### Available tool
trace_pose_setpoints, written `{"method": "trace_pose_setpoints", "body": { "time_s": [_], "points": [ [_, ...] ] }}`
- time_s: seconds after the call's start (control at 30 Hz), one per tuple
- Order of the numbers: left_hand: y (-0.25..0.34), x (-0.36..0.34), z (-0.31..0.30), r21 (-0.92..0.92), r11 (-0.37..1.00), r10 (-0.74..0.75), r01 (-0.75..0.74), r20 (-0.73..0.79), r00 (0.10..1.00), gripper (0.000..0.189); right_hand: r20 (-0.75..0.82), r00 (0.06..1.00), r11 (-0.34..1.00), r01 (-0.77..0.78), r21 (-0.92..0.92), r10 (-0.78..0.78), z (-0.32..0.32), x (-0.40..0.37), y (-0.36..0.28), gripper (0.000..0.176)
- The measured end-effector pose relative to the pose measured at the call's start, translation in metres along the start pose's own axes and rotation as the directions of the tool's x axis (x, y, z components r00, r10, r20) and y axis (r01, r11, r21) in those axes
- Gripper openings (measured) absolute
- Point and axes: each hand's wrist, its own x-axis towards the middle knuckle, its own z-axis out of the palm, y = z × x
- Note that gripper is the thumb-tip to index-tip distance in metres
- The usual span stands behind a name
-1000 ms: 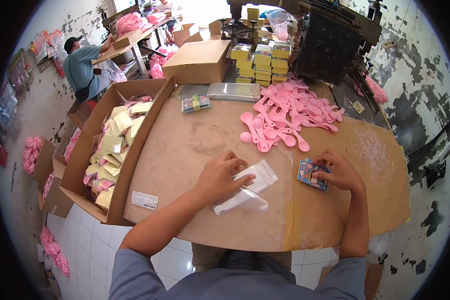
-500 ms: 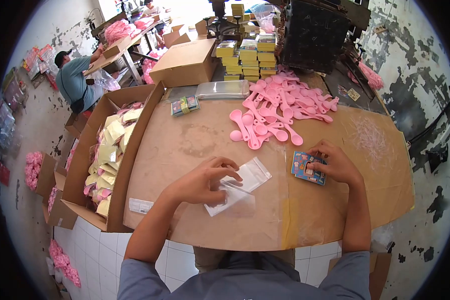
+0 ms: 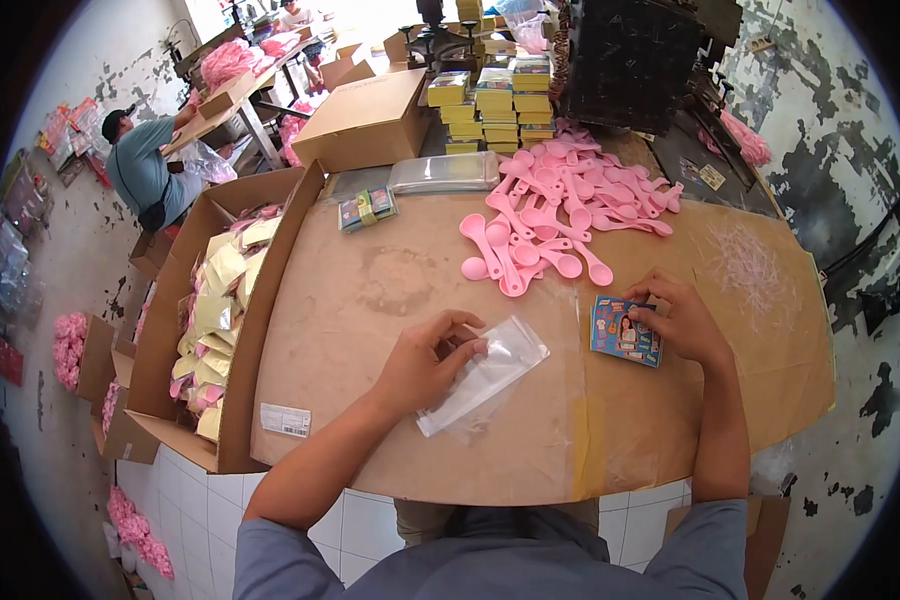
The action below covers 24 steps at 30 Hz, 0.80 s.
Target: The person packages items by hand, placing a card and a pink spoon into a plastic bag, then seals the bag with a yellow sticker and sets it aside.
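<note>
My left hand (image 3: 433, 362) is over the upper left edge of a clear plastic bag (image 3: 500, 375), its fingers curled and the thumb at the plastic. The bag lies slantwise on the cardboard-covered table, and whether a second one is beneath it is hard to tell. To the right, my right hand (image 3: 682, 325) grips the upper right part of a small stack of blue printed cards (image 3: 622, 332), with the thumb on top. A picture of a person shows on the top card. A pile of pink measuring spoons (image 3: 550, 225) lies beyond both hands.
On the left stands a long open carton (image 3: 285, 300) holding yellowish packets (image 3: 215, 310). Farther back are a banded card bundle (image 3: 367, 209), a stack of clear sleeves (image 3: 442, 174), a closed box (image 3: 362, 118) and stacked cards (image 3: 495, 100). Another person (image 3: 148, 165) sits at the far left.
My left hand has come down closer to the plastic, and the separate-looking bags now overlap as one outline. My right thumb has shifted toward the cards' edge, uncovering the picture.
</note>
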Motion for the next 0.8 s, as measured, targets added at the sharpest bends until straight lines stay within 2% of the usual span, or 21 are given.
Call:
{"method": "trace_pose_setpoints", "body": {
  "time_s": [0.13, 0.23, 0.33, 0.43, 0.53, 0.63, 0.73, 0.8],
  "points": [
    [-0.009, -0.002, 0.002, -0.022, 1.0, 0.005, -0.005, 0.021, 1.0, 0.017, 0.001, 1.0, 0.999, 0.01, 0.034, -0.01, 0.001, 0.0, -0.008, 0.019],
    [-0.005, 0.0, -0.001, 0.154, 0.978, 0.141, -0.14, 0.006, 0.99, 0.016, 0.03, 0.999, 0.965, 0.034, 0.259, -0.043, 0.007, -0.004, -0.028, 0.013],
    [-0.003, 0.001, 0.001, 0.222, 0.956, 0.201, -0.193, -0.016, 0.979, 0.015, 0.098, 0.961, 0.871, 0.186, 0.454, -0.257, 0.035, -0.006, -0.054, 0.009],
    [0.006, 0.001, -0.001, 0.232, 0.964, 0.121, -0.127, 0.039, 0.992, 0.01, 0.117, 0.869, 0.863, 0.445, 0.241, -0.481, 0.074, -0.003, -0.072, 0.011],
    [-0.009, 0.001, -0.001, 0.023, 0.999, -0.035, 0.036, -0.034, 0.999, 0.01, 0.127, 0.877, 0.886, 0.454, 0.095, -0.463, 0.093, -0.002, -0.068, 0.014],
    [-0.004, 0.002, -0.013, -0.2, 0.965, -0.192, 0.171, -0.092, 0.977, 0.014, 0.117, 0.913, 0.92, 0.382, 0.085, -0.39, 0.094, -0.003, -0.065, 0.016],
    [-0.007, 0.007, -0.026, -0.456, 0.888, -0.118, 0.063, -0.094, 0.989, 0.018, 0.074, 0.931, 0.933, 0.351, 0.082, -0.357, 0.095, -0.004, -0.069, 0.017],
    [0.008, 0.005, -0.029, -0.505, 0.858, -0.143, 0.091, -0.065, 0.988, 0.02, 0.086, 0.956, 0.957, 0.27, 0.106, -0.279, 0.095, -0.006, -0.069, 0.019]
  ]
}}
